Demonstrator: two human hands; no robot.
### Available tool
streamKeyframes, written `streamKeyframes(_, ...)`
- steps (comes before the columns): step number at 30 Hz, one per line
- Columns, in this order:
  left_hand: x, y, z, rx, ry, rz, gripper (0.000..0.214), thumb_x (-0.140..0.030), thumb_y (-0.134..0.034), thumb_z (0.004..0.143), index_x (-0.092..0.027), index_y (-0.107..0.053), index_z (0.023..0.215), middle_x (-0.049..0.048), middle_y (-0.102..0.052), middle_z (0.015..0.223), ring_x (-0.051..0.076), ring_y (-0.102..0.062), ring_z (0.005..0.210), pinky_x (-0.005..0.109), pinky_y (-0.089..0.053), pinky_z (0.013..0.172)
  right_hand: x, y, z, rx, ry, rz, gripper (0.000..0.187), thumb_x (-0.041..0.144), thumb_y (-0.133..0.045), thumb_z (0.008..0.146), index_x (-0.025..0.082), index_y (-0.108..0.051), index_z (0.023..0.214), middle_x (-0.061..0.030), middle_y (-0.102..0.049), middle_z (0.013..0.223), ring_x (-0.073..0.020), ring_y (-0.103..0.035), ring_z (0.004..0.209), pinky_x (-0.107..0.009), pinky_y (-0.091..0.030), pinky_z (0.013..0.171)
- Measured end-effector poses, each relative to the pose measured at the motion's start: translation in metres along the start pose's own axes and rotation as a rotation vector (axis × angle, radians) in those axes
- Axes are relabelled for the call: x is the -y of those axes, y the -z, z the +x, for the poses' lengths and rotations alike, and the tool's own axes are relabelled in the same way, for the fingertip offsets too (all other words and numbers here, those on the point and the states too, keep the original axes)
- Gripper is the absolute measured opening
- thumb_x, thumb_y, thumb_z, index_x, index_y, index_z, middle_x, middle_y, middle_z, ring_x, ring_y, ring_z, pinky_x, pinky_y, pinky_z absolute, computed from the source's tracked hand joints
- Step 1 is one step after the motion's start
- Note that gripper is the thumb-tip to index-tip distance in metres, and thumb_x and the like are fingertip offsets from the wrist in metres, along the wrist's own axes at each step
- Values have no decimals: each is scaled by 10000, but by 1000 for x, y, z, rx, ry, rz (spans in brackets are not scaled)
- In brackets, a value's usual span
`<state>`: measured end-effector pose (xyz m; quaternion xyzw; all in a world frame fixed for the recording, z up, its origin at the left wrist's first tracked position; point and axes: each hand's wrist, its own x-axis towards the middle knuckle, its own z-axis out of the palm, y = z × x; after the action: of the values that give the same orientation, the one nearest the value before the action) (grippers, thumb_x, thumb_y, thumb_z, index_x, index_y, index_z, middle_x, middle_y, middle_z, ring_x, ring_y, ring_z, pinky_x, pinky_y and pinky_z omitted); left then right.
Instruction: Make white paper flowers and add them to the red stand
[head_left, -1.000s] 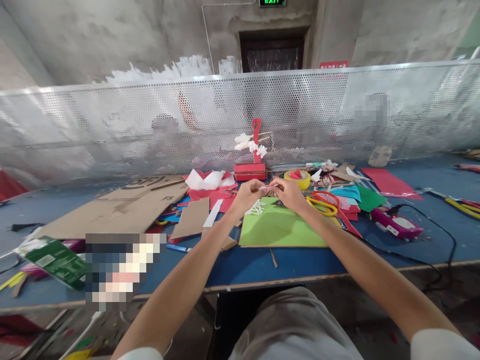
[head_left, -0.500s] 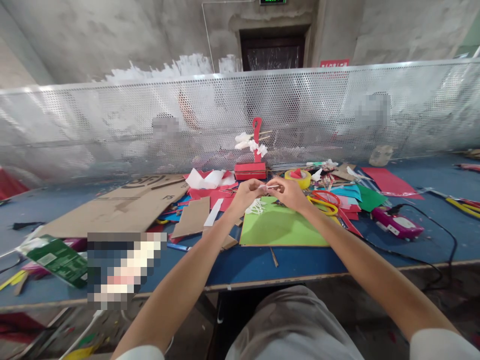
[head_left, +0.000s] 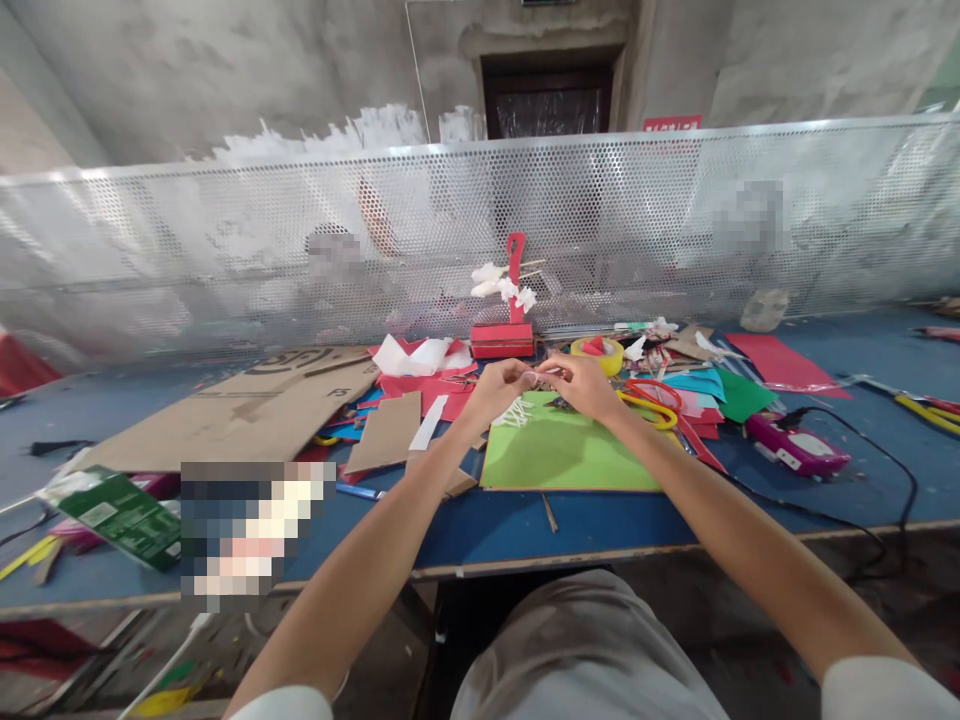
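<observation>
My left hand [head_left: 493,392] and my right hand [head_left: 581,384] meet over the far edge of a lime green sheet [head_left: 570,460]. Fingertips of both are closed on a small white strip [head_left: 534,378], which looks like paper; the fingers cover much of it. Thin white strands [head_left: 514,412] lie on the sheet just below my left hand. Behind the hands stands a red box [head_left: 501,341] with an upright red piece [head_left: 515,262] that carries white paper flowers [head_left: 506,289] on sticks.
Scissors with yellow and red handles [head_left: 651,408] and a yellow tape roll [head_left: 609,356] sit by my right hand. Cardboard [head_left: 225,420] covers the left side. A purple device [head_left: 799,448] with a black cable lies right. A perforated metal screen [head_left: 420,230] borders the back.
My fingertips have shifted slightly on the small white strip, and less of it shows now. The whole view has moved a little; the things on the table stay put.
</observation>
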<state>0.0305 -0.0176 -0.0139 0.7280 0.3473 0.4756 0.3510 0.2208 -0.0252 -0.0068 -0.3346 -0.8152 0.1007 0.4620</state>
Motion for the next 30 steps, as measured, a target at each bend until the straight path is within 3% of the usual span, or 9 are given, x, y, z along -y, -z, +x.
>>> streamKeyframes(5,2,1,0,5,-21,66,257,-395,-668,798,-139,-668,816,35,-661,713,121,-559,617,234,-397,588,-1,-1,0,5,-47,-4,248,431,-653,852,198,-735,869,-60,-738,827,-183,-648,702,-292,-479,671)
streamKeyframes(14,6,1,1,-8,-16,157,226,-365,-672,782,-144,-688,828,44,-676,747,140,-575,657,237,-403,607,-9,-6,1,16,-25,-153,197,338,-569,925,197,-702,891,-63,-725,859,-187,-630,754,-289,-433,697)
streamKeyframes(19,9,3,2,41,25,87,282,-419,-693,758,-141,-689,805,31,-638,695,124,-526,601,230,-365,553,-9,-3,1,62,2,-227,278,358,-524,950,193,-724,851,-62,-714,773,-186,-616,714,-283,-393,665)
streamKeyframes(22,11,3,3,81,79,12,286,-417,-722,723,-138,-676,769,11,-599,639,106,-489,557,229,-352,537,-7,-1,0,96,-56,-144,270,356,-543,933,190,-721,818,-38,-699,683,-162,-597,611,-273,-391,616)
streamKeyframes(26,7,4,3,50,152,-90,260,-387,-733,708,-140,-659,738,22,-628,666,95,-499,555,232,-385,550,-5,-1,-1,73,-134,142,168,312,-548,912,193,-646,978,-31,-728,796,-138,-601,562,-259,-433,575)
streamKeyframes(30,1,4,1,27,171,-108,244,-374,-726,728,-142,-653,725,34,-646,694,93,-516,574,234,-404,571,-5,-1,-2,41,-167,175,181,356,-550,914,197,-565,829,-34,-722,753,-149,-609,580,-267,-441,579)
